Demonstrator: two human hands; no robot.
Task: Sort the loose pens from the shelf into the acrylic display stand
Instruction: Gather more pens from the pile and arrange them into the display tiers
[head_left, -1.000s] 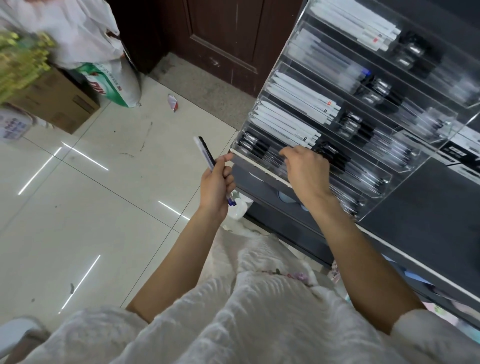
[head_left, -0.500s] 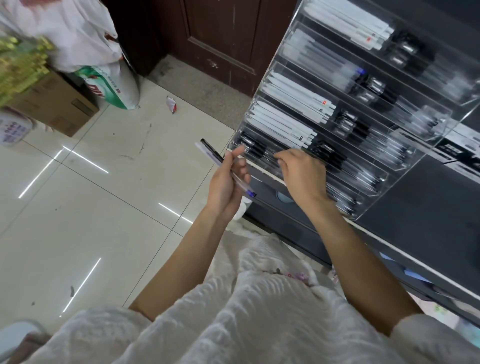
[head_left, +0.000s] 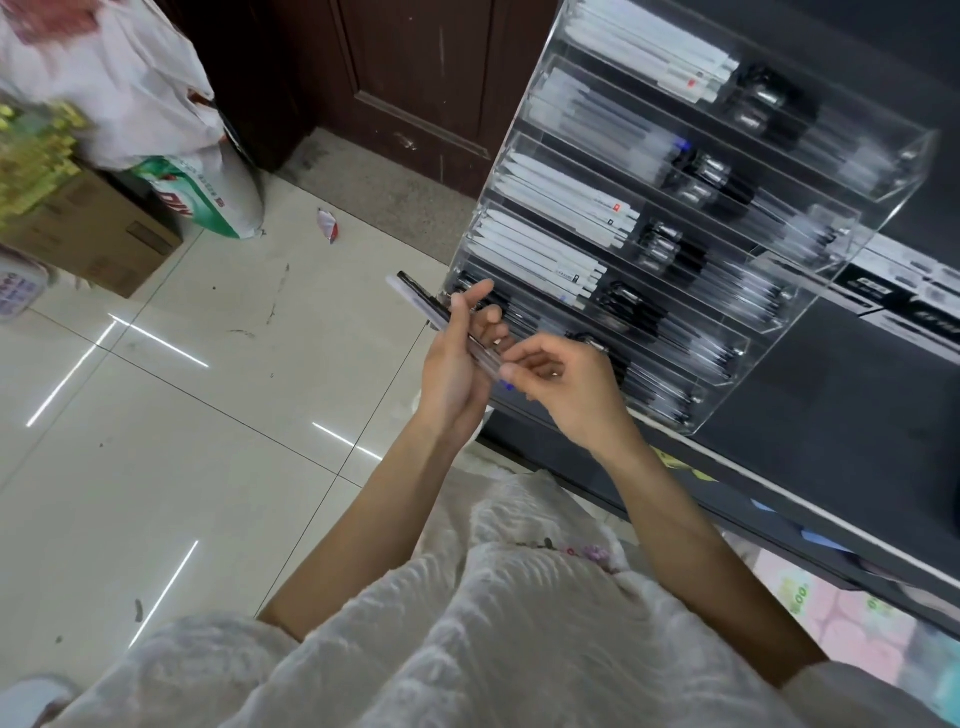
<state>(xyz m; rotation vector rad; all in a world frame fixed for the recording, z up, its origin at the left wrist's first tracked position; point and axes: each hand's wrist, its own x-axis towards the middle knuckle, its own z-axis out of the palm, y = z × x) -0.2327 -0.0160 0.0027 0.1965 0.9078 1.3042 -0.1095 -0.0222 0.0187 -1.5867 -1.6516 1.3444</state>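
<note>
My left hand (head_left: 451, 375) holds a small bunch of loose pens (head_left: 422, 302), clear and black, pointing up-left in front of the stand's lowest tier. My right hand (head_left: 577, 396) is beside it, with thumb and index finger pinching the lower end of one of those pens. The clear acrylic display stand (head_left: 910, 156) stands on the dark shelf (head_left: 831, 415) to the right. Its stepped tiers hold rows of white pens on the left and black and clear pens on the right.
A dark wooden door (head_left: 415, 78) is behind the stand. On the tiled floor to the left are a cardboard box (head_left: 104, 234), a green-and-white sack (head_left: 208, 192), a white plastic bag (head_left: 104, 78) and a small wrapper (head_left: 327, 226).
My right hand left the stand's lowest tier and came over to the pens in my left hand. My left hand tilted the pens and moved a little right.
</note>
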